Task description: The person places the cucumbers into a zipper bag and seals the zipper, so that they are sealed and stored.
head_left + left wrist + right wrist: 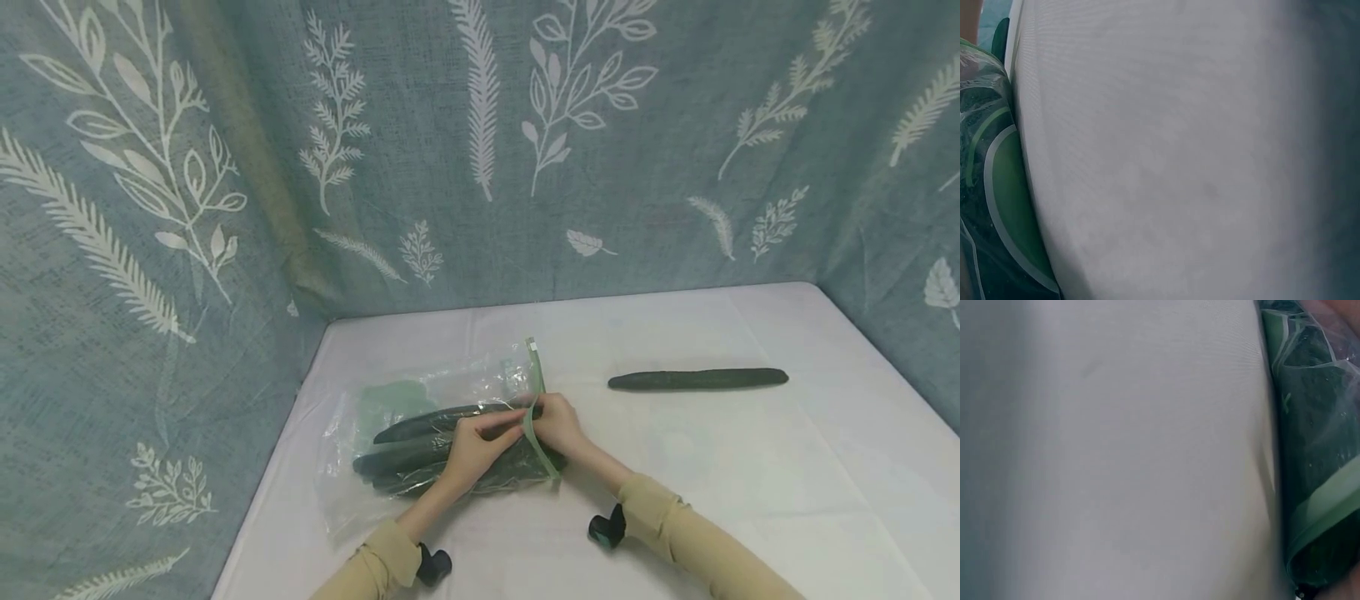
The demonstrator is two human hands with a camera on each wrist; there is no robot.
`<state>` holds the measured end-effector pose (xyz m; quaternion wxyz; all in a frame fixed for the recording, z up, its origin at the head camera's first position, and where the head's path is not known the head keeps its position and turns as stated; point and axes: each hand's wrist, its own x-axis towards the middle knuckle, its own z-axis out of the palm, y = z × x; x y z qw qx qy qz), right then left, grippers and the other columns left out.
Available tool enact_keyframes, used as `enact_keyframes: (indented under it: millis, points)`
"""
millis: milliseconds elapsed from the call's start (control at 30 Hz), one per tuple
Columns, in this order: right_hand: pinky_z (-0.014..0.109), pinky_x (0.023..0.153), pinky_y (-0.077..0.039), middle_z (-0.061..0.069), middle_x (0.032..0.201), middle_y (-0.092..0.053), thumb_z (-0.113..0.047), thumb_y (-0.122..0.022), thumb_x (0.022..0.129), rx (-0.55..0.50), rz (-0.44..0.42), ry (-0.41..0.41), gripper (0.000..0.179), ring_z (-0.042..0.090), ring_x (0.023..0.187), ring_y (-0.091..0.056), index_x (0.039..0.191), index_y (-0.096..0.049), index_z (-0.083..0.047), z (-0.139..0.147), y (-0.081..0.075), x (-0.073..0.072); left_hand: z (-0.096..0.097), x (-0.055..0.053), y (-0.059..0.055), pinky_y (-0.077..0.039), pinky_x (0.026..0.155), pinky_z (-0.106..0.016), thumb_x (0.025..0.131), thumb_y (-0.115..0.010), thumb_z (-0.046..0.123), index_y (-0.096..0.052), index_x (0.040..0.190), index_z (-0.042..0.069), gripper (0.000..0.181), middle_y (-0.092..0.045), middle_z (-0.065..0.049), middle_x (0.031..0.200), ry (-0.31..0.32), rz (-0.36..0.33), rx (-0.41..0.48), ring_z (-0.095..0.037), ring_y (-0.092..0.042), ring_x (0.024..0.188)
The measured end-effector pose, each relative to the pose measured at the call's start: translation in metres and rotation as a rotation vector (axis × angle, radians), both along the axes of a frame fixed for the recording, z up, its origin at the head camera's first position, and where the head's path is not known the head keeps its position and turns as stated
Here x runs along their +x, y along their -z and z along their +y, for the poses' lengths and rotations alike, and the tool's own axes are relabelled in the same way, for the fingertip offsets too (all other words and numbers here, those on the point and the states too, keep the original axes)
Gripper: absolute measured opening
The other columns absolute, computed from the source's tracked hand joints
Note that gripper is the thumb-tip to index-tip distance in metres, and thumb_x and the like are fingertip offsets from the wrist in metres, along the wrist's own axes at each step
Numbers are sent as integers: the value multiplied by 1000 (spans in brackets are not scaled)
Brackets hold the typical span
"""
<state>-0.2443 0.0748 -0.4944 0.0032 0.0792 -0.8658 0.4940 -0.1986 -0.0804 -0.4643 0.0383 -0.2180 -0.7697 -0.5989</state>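
A clear zip bag (341,492) lies on its side with several long dark-green cucumbers (405,454) inside, its green-edged mouth facing right. My left hand (476,446) reaches over the bag and pinches its film near the mouth with thumb and forefinger. At the green zip strip (542,454) my right hand (558,427) grips the edge of the mouth from the right; the strip partly covers its fingertips. Close up, the right wrist view has the pale green strip (1329,497) crossing a dark cucumber (1316,419). Printed bag film (1016,206) fills the left wrist view's left side.
One loose cucumber (697,380) lies across the white-covered table (750,483), right of the bag and farther back. Blue-green leaf-patterned cloth (450,233) hangs behind the table and along both sides. A black strap mount (607,527) sits at each wrist.
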Motion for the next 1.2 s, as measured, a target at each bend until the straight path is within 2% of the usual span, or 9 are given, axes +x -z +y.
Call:
enact_keyframes:
  millis: [100, 200, 367, 533, 667, 767, 1000, 1200]
  points:
    - [36, 82, -58, 15, 96, -73, -13, -80, 70, -41, -13, -35, 35, 26, 89, -71, 102, -70, -1, -3, 1, -1, 0, 0, 1, -53, 91, -21, 83, -70, 5, -68, 108, -3, 26, -70, -17, 108, -2, 11, 1, -23, -66, 106]
    - [32, 77, -60, 17, 100, -72, -16, -79, 70, -50, -37, -53, 40, 24, 85, -71, 105, -69, 0, -5, 0, -1, 0, 1, 0, -52, 91, -20, 83, -70, 5, -68, 108, -3, 26, -70, -16, 108, -2, 21, -5, -25, -66, 106]
    - [32, 75, -59, 19, 101, -72, -13, -79, 71, 2, -61, -49, 36, 25, 84, -70, 103, -70, 0, -5, 1, -3, 0, 1, 0, -52, 92, -20, 83, -69, 5, -68, 108, -3, 26, -70, -16, 108, 4, 28, -7, -27, -66, 105]
    - [35, 80, -58, 18, 103, -72, -10, -77, 72, 10, -89, -99, 35, 26, 89, -69, 104, -70, 0, -1, 0, -7, 0, 3, 0, -52, 92, -20, 84, -70, 7, -68, 109, -1, 26, -70, -14, 108, -4, 7, -24, -27, -66, 106]
    - [43, 95, -52, 17, 110, -70, -11, -76, 74, 2, -104, -174, 37, 30, 104, -66, 109, -68, -1, 4, 0, -9, -1, 4, 0, -51, 94, -21, 84, -69, 9, -68, 109, 0, 26, -70, -13, 109, -10, -14, -34, -24, -65, 109]
    - [48, 102, -46, 16, 114, -68, -12, -74, 76, 4, -134, -215, 36, 33, 113, -61, 110, -68, -3, 9, 0, -10, -1, 5, 1, -51, 95, -22, 84, -69, 8, -68, 109, 0, 26, -70, -14, 110, -4, -16, -30, -22, -64, 111]
    - [49, 102, -46, 16, 118, -67, -15, -72, 80, -2, -208, -242, 34, 33, 116, -59, 112, -68, -4, 16, 2, -12, -1, 3, 2, -51, 95, -23, 85, -69, 8, -68, 110, 0, 26, -70, -13, 111, 12, -26, -27, -20, -64, 112]
    - [52, 106, -42, 15, 119, -67, -18, -73, 80, -29, -179, -250, 35, 34, 119, -57, 113, -68, -5, 22, 1, -10, -1, 2, 0, -52, 94, -23, 85, -69, 7, -68, 110, -1, 26, -69, -16, 111, 16, -30, -28, -18, -65, 110]
